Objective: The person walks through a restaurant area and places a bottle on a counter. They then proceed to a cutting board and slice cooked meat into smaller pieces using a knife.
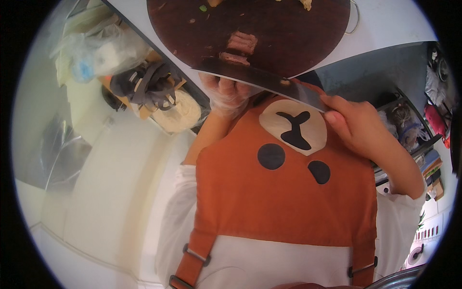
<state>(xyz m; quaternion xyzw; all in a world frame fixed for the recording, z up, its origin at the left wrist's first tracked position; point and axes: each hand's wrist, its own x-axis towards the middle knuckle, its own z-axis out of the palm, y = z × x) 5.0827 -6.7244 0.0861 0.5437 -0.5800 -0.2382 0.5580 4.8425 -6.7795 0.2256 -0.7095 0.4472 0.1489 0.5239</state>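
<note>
My right hand (352,124) grips the handle end of a large cleaver (263,83), its broad blade reaching left across the near edge of a round dark wooden cutting board (296,39). Sliced meat (242,42) lies on the board, with one strip right beside the blade. Below the blade is my left hand (227,92), in a clear plastic glove with fingers curled; the blade partly hides it, and whether it holds anything does not show. Scraps of food lie at the board's far side, among them a green bit (203,8).
The board rests on a white table (389,21) and has a metal ring handle (355,18). To the left stand plastic bags (108,54), a dark strapped bag (148,85) and a tub of pale contents (180,112). Shelves with bagged items (404,123) stand at the right.
</note>
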